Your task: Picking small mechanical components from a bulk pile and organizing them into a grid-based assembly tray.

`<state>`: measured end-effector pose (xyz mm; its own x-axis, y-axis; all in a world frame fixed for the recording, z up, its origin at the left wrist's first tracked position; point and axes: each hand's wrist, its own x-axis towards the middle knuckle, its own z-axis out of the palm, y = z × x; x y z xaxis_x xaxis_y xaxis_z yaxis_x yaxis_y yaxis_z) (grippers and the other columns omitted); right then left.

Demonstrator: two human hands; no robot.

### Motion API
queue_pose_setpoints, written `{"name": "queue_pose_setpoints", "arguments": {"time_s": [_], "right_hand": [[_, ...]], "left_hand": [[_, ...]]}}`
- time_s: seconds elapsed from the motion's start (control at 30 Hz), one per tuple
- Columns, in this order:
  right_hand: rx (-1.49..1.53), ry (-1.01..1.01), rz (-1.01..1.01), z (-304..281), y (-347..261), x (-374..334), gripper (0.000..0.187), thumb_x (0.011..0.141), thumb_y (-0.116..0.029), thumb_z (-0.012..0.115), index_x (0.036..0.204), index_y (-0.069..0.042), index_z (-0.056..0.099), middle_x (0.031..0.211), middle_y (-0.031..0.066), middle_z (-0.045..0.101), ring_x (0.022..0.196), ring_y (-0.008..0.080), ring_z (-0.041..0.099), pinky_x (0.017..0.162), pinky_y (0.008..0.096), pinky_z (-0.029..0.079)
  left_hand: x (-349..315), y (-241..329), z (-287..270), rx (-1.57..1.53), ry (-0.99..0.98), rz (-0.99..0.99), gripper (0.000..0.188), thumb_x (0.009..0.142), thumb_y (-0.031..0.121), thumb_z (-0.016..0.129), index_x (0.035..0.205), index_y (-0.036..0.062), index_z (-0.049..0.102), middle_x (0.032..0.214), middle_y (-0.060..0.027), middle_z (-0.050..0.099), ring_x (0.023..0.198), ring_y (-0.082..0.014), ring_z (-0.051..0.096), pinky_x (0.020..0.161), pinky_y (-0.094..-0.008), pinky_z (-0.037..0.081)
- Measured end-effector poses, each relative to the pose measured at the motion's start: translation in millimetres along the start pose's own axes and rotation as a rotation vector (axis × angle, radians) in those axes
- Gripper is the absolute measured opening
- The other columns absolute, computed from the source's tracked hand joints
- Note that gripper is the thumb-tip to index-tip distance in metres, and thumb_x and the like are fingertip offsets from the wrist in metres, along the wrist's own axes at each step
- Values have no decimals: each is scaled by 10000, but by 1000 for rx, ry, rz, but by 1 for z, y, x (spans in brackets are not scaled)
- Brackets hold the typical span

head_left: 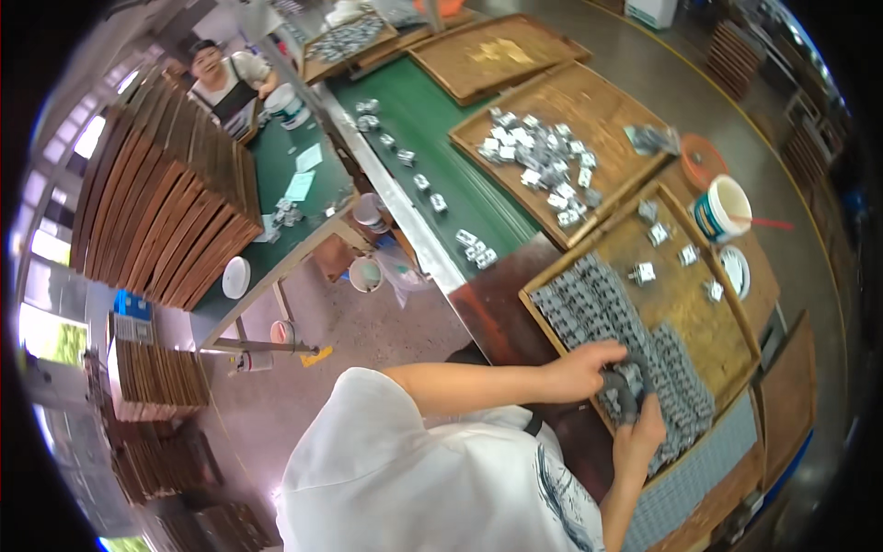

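Observation:
Both my hands meet over a wooden tray (727, 340), above rows of tightly packed small grey metal parts (589, 299). My left hand (584, 371) is closed, with its fingers curled inward. Opposite it, my right hand (647, 425) also curls closed, and dark grey coverings show on the fingers. Between them is a small cluster of grey metal parts (629, 375), partly hidden by the fingers. A few loose metal parts (644, 272) lie apart in the tray's far half.
Beyond stands another wooden tray (625, 97) with a heap of silvery parts (543, 152). Several parts sit along a green conveyor belt (395, 101). A white bucket (722, 210) stands right of the trays. Stacked boards (166, 193) and a co-worker (225, 78) are at left.

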<state>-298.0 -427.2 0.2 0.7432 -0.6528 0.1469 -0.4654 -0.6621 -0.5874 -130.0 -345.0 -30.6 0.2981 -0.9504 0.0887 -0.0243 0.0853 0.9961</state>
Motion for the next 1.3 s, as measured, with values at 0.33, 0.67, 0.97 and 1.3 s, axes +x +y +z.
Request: {"name": "queue_pose_setpoints", "arguments": {"time_s": [0.33,0.67,0.97,1.3], "right_hand": [[-15,3,89,14,-14,-1,165,896,-81,617,970,47,544,800,216,625,670,374,601,625,408,471],[678,-2,296,20,25,-26,326,875,-264,628,886,61,607,764,50,613,706,110,524,616,278,422],[576,-77,369,11,30,-3,210,926,-193,587,979,7,624,787,24,627,743,102,565,666,268,468],[822,192,719,-9,69,-46,141,939,-130,620,1005,-6,637,786,37,653,662,100,589,603,246,463]], "left_hand": [[-4,-3,16,486,138,276,561,564,-32,687,1078,7,464,1060,-193,425,1031,-429,452,803,-479,459],[0,-7,26,204,-182,282,435,564,48,696,960,16,518,895,-144,489,899,-376,536,725,-463,460],[57,27,-26,635,-211,305,415,624,107,741,1018,63,617,995,-201,514,1029,-410,488,864,-492,437],[181,-34,-45,681,-350,-51,454,720,-24,533,1171,5,576,997,-216,636,940,-398,594,839,-398,468]]}}
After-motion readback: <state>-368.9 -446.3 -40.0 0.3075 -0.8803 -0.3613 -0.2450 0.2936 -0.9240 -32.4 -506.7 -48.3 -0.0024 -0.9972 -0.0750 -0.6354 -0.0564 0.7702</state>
